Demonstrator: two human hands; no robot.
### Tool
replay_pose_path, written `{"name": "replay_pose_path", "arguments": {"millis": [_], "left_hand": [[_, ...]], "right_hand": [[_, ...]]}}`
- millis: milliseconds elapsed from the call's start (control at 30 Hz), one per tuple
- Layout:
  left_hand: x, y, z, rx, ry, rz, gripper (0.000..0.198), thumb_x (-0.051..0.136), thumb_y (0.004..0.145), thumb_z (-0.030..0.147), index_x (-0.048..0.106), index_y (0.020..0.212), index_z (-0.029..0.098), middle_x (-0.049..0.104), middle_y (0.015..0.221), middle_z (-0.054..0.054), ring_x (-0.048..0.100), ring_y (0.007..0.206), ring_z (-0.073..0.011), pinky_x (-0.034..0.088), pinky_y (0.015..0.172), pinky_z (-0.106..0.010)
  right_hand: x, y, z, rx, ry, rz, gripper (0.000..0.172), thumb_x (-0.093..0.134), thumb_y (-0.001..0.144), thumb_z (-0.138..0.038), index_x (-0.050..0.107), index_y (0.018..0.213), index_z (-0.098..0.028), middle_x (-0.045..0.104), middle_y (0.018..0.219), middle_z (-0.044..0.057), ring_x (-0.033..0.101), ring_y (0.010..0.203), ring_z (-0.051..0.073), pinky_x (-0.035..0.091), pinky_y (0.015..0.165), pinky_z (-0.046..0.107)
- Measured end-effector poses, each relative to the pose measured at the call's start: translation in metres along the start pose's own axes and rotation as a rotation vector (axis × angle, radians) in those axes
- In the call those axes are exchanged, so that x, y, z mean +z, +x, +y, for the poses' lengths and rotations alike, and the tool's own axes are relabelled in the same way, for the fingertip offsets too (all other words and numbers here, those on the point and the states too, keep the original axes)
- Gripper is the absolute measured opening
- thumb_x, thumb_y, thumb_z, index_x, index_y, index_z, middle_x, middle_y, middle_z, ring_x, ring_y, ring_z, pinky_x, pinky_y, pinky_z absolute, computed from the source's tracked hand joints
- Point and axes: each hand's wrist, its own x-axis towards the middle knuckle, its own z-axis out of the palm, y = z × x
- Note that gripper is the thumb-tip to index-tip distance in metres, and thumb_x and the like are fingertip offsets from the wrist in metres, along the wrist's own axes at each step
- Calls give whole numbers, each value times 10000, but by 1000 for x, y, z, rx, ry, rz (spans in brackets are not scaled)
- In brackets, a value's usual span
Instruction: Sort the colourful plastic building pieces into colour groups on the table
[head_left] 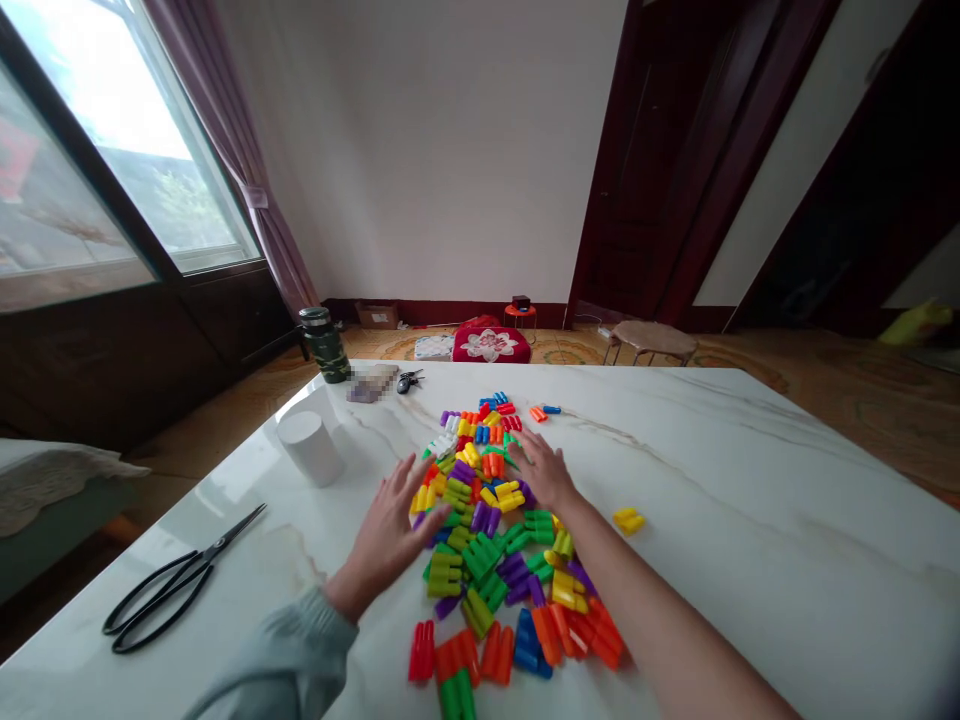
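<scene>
A heap of colourful plastic building blocks (480,555) lies on the white marbled table, stretching from the front edge toward the back. My left hand (394,520) is over the left side of the heap, fingers spread, holding nothing. On the heap's right side, my right hand (541,466) reaches farther forward with its fingers apart; it seems to touch or hover just above the blocks, and I cannot tell which. A yellow block (628,520) lies apart to the right of my right forearm. Beyond the heap are an orange block (538,413) and a small blue block (552,409).
Black-handled scissors (180,580) lie at the table's left, near a white cylinder (307,447). A camouflage-patterned bottle (324,345), a blurred-out item (373,382) and keys (409,381) are at the back left. A round stool (652,340) stands beyond the table.
</scene>
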Motion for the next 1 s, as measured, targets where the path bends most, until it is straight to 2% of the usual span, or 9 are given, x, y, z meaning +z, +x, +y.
{"name": "replay_pose_path", "arguments": {"millis": [100, 200, 333, 467, 700, 800, 867, 933, 1000], "left_hand": [[8, -63, 42, 390, 137, -104, 740, 617, 818, 542, 310, 1476, 397, 258, 1575, -46, 231, 1434, -378, 228, 1125, -627], [40, -103, 67, 661, 200, -87, 627, 578, 900, 292, 315, 1417, 533, 350, 1535, 23, 402, 1365, -311, 379, 1070, -553], [63, -109, 68, 683, 239, -98, 656, 586, 867, 497, 303, 1457, 456, 312, 1552, -62, 365, 1371, -388, 372, 1037, -625], [50, -101, 54, 592, 243, -163, 806, 527, 762, 742, 334, 1466, 400, 226, 1583, -81, 288, 1389, -452, 310, 1041, -688], [32, -92, 5, 491, 385, 15, 549, 586, 860, 475, 469, 1390, 394, 323, 1553, -37, 315, 1400, -366, 267, 1117, -605], [22, -86, -10, 551, 433, 120, 518, 607, 849, 468, 525, 1351, 365, 342, 1544, -54, 324, 1399, -356, 292, 1117, -574], [19, -84, -10, 593, 401, 165, 538, 624, 815, 554, 566, 1310, 353, 378, 1525, -62, 352, 1386, -355, 333, 1103, -555], [25, -85, 0, 557, 351, 193, 527, 651, 794, 567, 599, 1271, 348, 434, 1490, -55, 374, 1376, -348, 375, 1089, -533], [43, -87, 18, 525, 320, 251, 448, 678, 814, 457, 621, 1244, 346, 506, 1434, -26, 393, 1369, -325, 397, 1096, -490]], "right_hand": [[-28, -59, 59, -24, -122, 196, 579, 232, 945, -594, 533, 1342, -299, 489, 1444, 58, 354, 1378, 292, 155, 1131, 609], [-30, -115, 107, 120, -187, 213, 627, 252, 918, -611, 520, 1364, -260, 454, 1467, 101, 360, 1378, 316, 265, 1093, 612], [3, -141, 92, 118, -213, 215, 617, 252, 925, -616, 443, 1424, -308, 361, 1533, 48, 254, 1434, 304, 202, 1130, 611], [35, -124, 28, 101, -191, 189, 675, 255, 922, -649, 419, 1447, -259, 315, 1550, 106, 222, 1444, 320, 173, 1139, 602], [63, -104, -30, -19, -57, 114, 700, 269, 916, -664, 383, 1468, -249, 271, 1565, 129, 196, 1451, 329, 167, 1137, 603], [57, -85, -24, -214, 34, 86, 626, 290, 942, -610, 390, 1460, -274, 315, 1550, 105, 274, 1428, 297, 215, 1136, 562], [45, -53, -7, -281, 70, 193, 565, 298, 956, -570, 452, 1418, -283, 374, 1520, 87, 335, 1397, 272, 220, 1143, 528], [29, -5, 19, -163, 82, 419, 572, 254, 963, -554, 556, 1325, -231, 441, 1466, 113, 366, 1368, 269, 258, 1127, 504], [14, 50, 44, 56, 31, 493, 622, 239, 951, -572, 563, 1319, -188, 428, 1467, 141, 329, 1381, 288, 276, 1109, 505]]}}
